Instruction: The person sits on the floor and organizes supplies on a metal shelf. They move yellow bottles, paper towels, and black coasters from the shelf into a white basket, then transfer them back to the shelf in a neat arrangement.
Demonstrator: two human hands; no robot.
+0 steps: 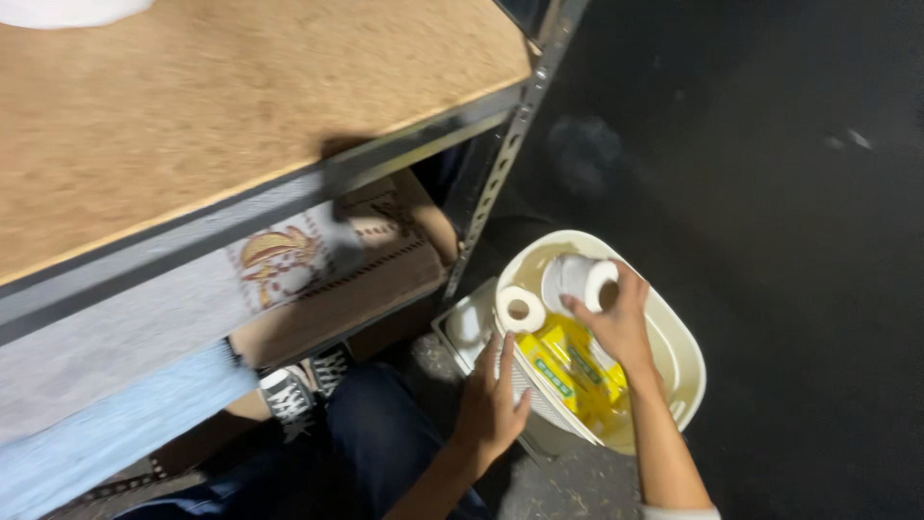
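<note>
The right hand (616,323) is closed around a white roll of tape (580,282), held just above the far part of a cream oval plastic basket (679,361) that sits on the dark floor (789,241). The left hand (493,404) lies flat and open, fingers extended, against the near left wall of that basket, gripping nothing. Inside the basket a second white roll with a hollow core (520,309) lies at the left, just beside the held roll, and a yellow packet with green markings (573,371) lies under the right hand. A white rectangular plastic tray (467,327) rests on the floor touching the basket's left side. To the left stands a metal shelving unit with a chipboard shelf (241,106) and a perforated grey upright post (496,183); below the shelf is a brown cardboard box with a printed design (327,260). The person's dark trousers (375,433) and a black and white shoe (289,395) show at the near edge
</note>
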